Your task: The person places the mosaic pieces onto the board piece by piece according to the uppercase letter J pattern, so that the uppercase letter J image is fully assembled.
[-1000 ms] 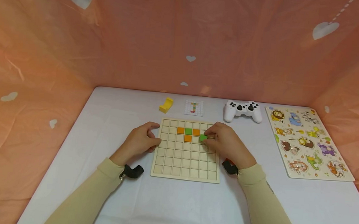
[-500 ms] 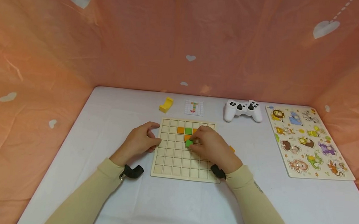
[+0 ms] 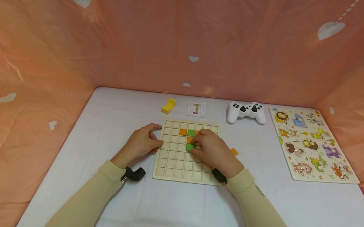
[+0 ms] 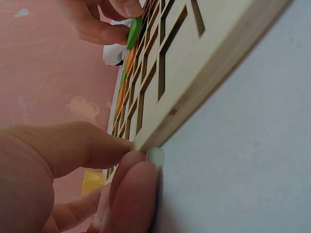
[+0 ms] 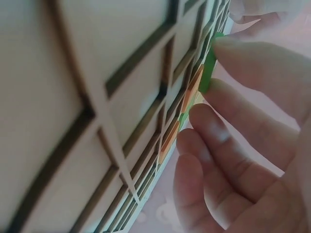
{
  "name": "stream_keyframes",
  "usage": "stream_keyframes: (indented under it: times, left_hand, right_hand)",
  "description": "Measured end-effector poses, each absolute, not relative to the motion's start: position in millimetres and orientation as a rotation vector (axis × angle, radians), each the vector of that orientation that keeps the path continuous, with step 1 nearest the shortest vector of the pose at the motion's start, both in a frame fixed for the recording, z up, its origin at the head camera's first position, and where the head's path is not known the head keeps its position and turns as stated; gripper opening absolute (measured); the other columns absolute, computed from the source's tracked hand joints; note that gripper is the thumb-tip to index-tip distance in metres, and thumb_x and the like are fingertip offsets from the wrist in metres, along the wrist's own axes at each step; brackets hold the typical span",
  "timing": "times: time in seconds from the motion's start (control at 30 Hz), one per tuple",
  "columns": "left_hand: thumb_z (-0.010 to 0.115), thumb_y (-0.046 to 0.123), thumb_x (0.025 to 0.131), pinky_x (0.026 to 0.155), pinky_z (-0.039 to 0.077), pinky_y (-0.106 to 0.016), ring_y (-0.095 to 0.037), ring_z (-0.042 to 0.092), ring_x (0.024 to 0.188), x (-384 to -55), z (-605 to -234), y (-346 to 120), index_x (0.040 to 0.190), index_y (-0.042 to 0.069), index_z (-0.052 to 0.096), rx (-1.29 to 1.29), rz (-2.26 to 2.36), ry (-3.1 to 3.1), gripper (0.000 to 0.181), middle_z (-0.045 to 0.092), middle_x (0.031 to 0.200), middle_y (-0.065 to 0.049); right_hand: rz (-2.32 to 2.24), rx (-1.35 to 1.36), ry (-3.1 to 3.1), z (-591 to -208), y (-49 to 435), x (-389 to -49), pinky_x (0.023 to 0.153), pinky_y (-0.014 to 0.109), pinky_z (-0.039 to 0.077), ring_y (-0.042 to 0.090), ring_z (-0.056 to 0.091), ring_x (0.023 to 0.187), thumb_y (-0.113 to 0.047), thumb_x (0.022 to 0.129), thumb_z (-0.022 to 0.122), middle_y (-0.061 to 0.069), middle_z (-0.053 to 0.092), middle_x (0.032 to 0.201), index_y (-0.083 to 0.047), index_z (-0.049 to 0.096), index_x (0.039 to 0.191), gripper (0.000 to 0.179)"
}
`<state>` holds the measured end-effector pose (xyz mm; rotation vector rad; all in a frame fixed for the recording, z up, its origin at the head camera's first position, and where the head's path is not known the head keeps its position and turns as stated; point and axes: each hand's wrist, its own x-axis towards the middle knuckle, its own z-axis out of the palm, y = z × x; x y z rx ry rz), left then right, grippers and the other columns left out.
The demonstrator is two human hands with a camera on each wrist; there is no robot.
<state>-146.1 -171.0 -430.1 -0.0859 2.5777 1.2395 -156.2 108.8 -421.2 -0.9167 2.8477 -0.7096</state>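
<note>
A wooden grid board (image 3: pixel 179 164) lies flat on the table. My left hand (image 3: pixel 139 143) pinches its left edge, thumb above and fingertips against the side in the left wrist view. Over the board, my right hand (image 3: pixel 213 151) pinches a green square tile (image 3: pixel 190 147) between thumb and index finger; it appears tilted at its cell in the right wrist view (image 5: pixel 210 65). Just above it sits an orange tile (image 3: pixel 190 139). The row beyond holds another orange tile (image 3: pixel 183 132), a green tile (image 3: pixel 191 132) and a third orange one, partly hidden by the right hand.
A loose orange tile (image 3: pixel 234 152) lies right of the board. Behind the board are a yellow curved block (image 3: pixel 168 106), a small pattern card (image 3: pixel 196 109) and a white game controller (image 3: pixel 247 112). An animal puzzle board (image 3: pixel 314 149) lies at the right.
My right hand has carried the green tile leftward across the board, to the cell below the orange tile. The loose orange tile has come into view. My left hand stays put.
</note>
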Motion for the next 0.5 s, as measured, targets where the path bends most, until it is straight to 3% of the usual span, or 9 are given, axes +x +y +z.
stream_keyframes:
  times: [0.5]
  left_hand:
    - [0.076,0.018,0.096,0.066,0.060,-0.027,-0.016,0.071,0.067,-145.8,-429.1,-170.7,0.153,0.013,0.055,-0.089,1.232,2.583,0.061,0.070,0.096,-0.009]
  right_hand:
    - [-0.683,-0.944,2.865,-419.8,106.2,-154.2,0.091,0.039,0.059,0.022,0.064,0.103,-0.023,0.094,0.084,0.002,0.070,0.106,-0.010,0.083,0.108,0.019]
